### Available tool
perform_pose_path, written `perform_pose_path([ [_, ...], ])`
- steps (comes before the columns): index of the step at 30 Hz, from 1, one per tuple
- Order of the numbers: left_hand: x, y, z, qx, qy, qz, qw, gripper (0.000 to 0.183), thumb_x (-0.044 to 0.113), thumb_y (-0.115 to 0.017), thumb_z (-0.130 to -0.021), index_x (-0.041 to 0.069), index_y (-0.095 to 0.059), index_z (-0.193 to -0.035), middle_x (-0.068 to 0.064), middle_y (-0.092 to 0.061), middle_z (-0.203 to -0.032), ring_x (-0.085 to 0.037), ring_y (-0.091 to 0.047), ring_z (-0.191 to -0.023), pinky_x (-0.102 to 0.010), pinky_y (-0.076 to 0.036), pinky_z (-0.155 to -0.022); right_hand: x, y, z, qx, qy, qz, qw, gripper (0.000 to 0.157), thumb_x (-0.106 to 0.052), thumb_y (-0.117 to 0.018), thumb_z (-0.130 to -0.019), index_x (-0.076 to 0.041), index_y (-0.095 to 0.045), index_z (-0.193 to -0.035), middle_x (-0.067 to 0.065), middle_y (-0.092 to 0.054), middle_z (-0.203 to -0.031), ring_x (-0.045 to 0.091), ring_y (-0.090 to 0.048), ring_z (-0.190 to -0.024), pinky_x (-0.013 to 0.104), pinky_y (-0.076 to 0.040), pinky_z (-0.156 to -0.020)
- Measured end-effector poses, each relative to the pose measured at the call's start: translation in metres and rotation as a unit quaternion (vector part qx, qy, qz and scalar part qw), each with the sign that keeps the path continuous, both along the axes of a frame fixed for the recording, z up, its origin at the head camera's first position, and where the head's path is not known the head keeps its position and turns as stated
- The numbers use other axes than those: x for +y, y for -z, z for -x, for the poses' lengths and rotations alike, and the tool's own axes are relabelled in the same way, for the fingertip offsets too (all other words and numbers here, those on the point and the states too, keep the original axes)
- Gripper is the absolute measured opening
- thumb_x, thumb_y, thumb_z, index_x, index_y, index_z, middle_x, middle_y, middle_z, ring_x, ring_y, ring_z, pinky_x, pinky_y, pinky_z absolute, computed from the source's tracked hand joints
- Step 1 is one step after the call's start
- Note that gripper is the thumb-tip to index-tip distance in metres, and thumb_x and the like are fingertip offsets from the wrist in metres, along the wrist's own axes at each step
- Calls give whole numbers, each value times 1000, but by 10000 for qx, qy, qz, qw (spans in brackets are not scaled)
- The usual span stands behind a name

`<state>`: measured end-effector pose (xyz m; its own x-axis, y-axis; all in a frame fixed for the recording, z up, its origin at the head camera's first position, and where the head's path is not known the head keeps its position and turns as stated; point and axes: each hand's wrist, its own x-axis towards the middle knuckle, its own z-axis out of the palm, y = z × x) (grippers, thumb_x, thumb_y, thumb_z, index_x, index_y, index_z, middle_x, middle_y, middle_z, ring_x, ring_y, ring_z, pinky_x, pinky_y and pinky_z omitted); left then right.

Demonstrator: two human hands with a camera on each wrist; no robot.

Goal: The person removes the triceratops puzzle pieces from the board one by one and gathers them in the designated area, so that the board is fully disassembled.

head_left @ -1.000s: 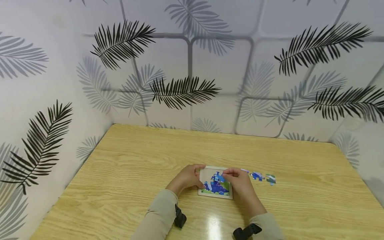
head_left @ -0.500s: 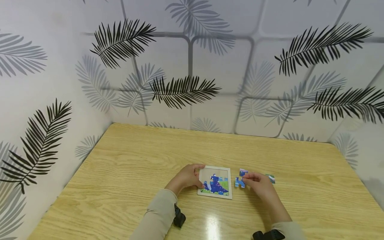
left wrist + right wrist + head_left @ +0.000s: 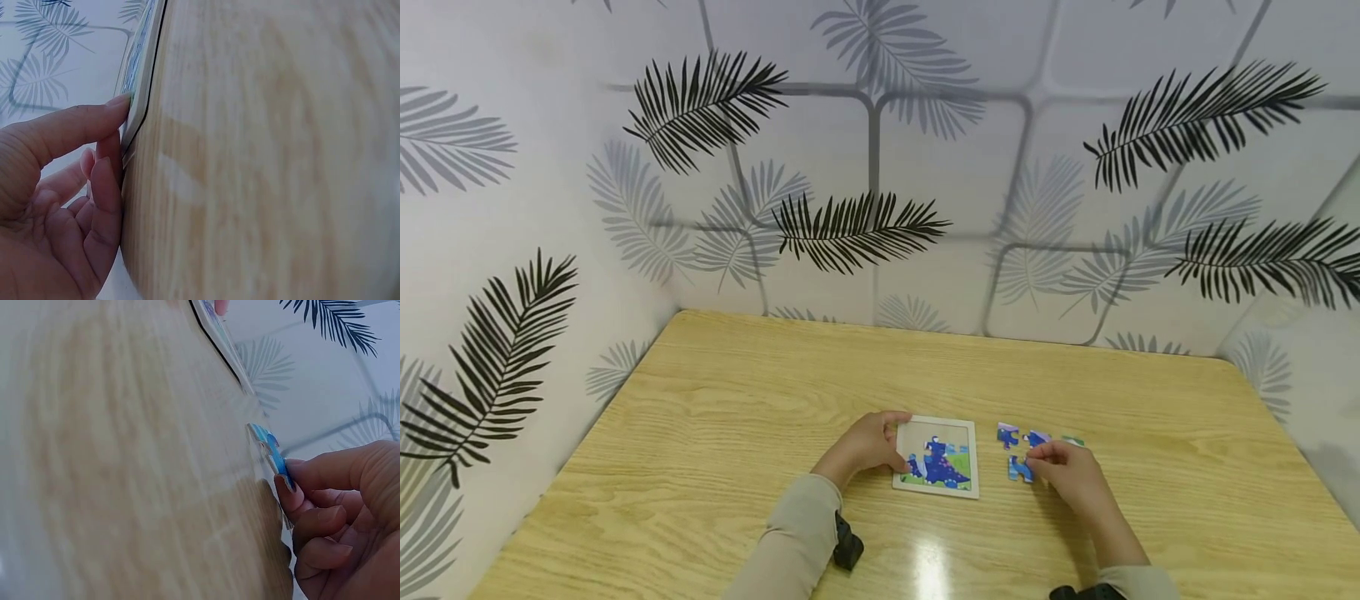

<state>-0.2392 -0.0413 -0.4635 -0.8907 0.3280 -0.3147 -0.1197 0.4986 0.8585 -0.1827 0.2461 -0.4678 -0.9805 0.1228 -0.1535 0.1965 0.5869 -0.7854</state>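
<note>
A jigsaw tray (image 3: 975, 460) with a pale rim lies on the table, part of a blue dinosaur picture fitted in its lower half. My left hand (image 3: 865, 442) holds the tray's left side; in the left wrist view the thumb (image 3: 115, 109) lies on its rim. To the right of the tray, my right hand (image 3: 1069, 473) pinches a blue jigsaw piece (image 3: 1017, 469) between thumb and forefinger. The right wrist view has this piece (image 3: 275, 453) tilted close over the tabletop.
Two loose blue-and-purple pieces, one nearer the tray (image 3: 1007, 434) and another (image 3: 1036, 437) beside it, lie behind the held piece. A green-edged piece (image 3: 1074, 440) is partly hidden by my right hand. The wooden table (image 3: 760, 383) meets a leaf-patterned wall (image 3: 940, 275).
My right hand has drawn a blue piece out of the tray and carried it right, over to the loose pieces. My left hand stays at the tray's left side.
</note>
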Motion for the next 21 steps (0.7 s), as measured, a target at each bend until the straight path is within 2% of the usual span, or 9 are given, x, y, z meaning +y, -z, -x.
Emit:
perform_pose_path([
  [11, 0, 2, 0, 64, 34, -85, 9999, 77, -6, -81, -66, 9, -52, -136, 1, -41, -55, -11, -32, -47, -23, -29, -46, 2, -1, -4, 2, 276, 110, 9996, 18, -9, -65, -88, 4, -64, -99, 9, -61, -92, 17, -49, -81, 25, -42, -63],
  [21, 0, 3, 1, 165, 56, 58, 9998, 77, -5, -82, -65, 10, -52, -135, 1, -41, -55, -11, -32, -47, -24, -28, -46, 2, 1, -4, 9, 296, 284, 9992, 18, -8, -63, -88, 5, -63, -101, 9, -60, -92, 18, -47, -82, 24, -41, -63],
])
